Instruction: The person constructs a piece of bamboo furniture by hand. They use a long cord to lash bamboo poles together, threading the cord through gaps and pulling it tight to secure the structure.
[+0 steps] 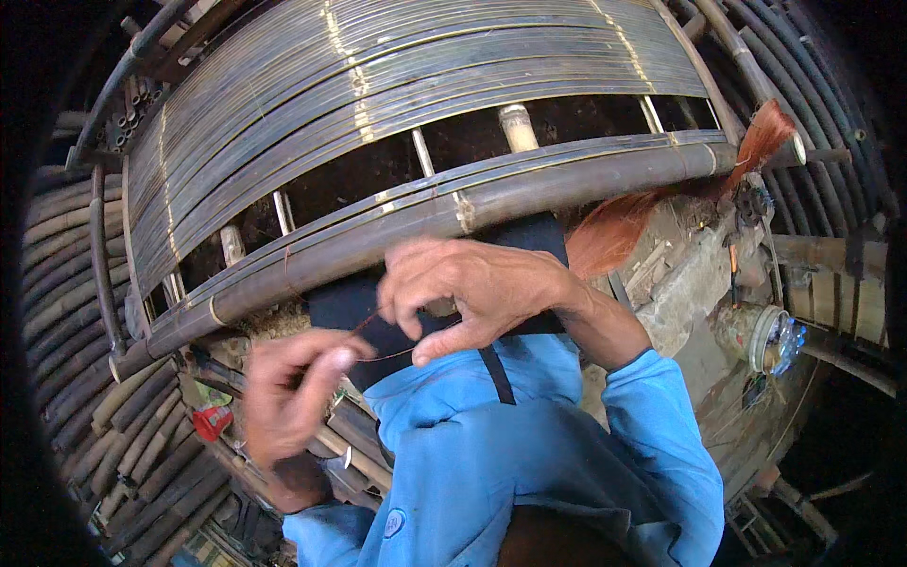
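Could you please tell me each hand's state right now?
Left hand: closed, pinching a thin reddish strand.
Right hand: partly curled near the strand; its grip cannot be told.

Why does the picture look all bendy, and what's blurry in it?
Head view: fisheye distortion bows the thick bamboo pole, and the corners go black; head view: the left hand looks smeared, probably motion blur, while the bamboo slats look crisper; head view: those slats catch a pale sheen.

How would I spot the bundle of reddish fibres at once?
Find the thick bamboo pole along the near edge of the big slatted panel. At its right end is the bundle of reddish fibres, loose, hair-like and coppery, unlike the stiff pole and panel beside it.
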Demonstrator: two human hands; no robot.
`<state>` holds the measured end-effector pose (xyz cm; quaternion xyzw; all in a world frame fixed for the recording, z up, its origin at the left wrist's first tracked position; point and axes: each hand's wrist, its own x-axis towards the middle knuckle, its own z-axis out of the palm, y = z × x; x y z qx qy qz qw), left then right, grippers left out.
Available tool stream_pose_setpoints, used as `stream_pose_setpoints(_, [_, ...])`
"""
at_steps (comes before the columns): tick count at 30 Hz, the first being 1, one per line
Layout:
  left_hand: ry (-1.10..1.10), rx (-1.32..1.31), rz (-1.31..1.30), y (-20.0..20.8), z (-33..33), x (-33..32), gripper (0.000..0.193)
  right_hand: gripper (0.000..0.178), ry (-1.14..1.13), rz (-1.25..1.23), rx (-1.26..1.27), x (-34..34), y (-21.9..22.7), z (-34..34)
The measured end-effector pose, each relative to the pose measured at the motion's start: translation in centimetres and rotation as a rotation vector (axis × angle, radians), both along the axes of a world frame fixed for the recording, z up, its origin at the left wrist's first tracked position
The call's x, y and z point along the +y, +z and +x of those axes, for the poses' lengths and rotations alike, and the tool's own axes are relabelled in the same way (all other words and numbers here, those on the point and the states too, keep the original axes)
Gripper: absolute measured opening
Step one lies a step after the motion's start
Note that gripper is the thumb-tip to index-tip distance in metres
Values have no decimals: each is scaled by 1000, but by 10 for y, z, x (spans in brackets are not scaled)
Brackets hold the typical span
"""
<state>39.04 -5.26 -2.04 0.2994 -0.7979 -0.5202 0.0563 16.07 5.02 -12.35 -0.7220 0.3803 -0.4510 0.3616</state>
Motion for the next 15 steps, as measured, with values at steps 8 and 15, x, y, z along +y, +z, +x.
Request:
stream_pose_setpoints(8, [378, -121, -338, -78, 69, -183, 31, 29, -611, 107, 315, -24, -47, -77])
stream_pose_setpoints(15, [-155, -298, -670, -202, -125, -146, 21, 40, -757, 559, 627, -75, -100, -83])
